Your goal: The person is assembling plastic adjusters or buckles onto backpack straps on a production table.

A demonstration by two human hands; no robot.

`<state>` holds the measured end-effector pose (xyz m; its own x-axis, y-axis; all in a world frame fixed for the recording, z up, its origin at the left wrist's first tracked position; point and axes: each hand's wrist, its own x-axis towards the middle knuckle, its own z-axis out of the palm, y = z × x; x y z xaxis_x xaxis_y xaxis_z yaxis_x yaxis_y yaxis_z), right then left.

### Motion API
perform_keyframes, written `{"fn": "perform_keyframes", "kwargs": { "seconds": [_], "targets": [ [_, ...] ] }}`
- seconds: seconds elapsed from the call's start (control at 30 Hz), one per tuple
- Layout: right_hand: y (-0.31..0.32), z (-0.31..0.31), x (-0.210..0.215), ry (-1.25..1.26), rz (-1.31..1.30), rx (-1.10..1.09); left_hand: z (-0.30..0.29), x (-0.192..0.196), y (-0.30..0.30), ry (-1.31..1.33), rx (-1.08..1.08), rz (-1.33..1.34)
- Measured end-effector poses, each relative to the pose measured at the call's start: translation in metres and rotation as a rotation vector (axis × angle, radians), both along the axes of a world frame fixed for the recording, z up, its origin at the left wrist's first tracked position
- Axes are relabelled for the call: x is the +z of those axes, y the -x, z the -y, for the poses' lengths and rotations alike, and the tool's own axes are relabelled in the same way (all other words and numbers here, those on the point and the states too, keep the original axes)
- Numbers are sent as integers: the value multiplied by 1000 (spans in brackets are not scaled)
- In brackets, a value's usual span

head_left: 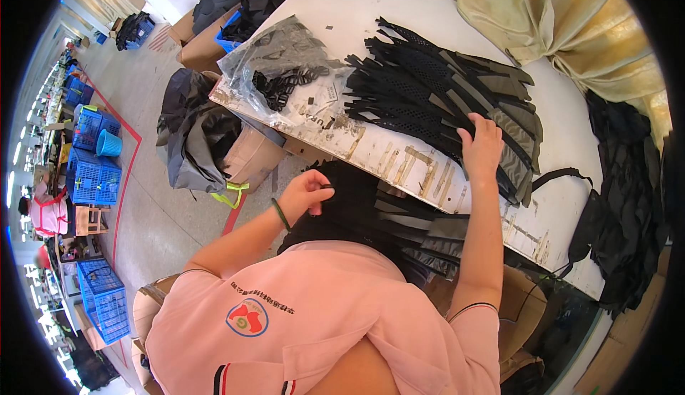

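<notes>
My right hand rests flat, fingers spread, on a fanned stack of black mesh and grey fabric pieces lying on the white table. My left hand is below the table edge, closed on a bundle of black fabric pieces that lies in my lap. A dark band circles the left wrist. I wear a pink shirt.
A clear plastic bag of black buckles lies at the table's left end. More black fabric hangs at the right. Cardboard boxes with a grey bag stand under the table, blue crates stand on the floor at left, and yellow cloth is draped behind.
</notes>
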<state>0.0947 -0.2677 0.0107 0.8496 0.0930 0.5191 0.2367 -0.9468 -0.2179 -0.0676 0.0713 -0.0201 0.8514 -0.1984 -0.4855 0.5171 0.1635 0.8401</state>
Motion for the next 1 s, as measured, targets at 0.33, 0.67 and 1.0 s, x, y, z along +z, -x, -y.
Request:
{"fn": "perform_keyframes", "kwargs": {
  "seconds": [0.33,0.67,1.0],
  "targets": [
    [-14,31,-17,24,-5,172,25,8,-37,-500,-190,398],
    [89,-5,12,30,-69,517,84,8,-129,476,83,28],
    [89,46,4,253,-228,430,48,-12,-122,204,281,201]
  ]
}}
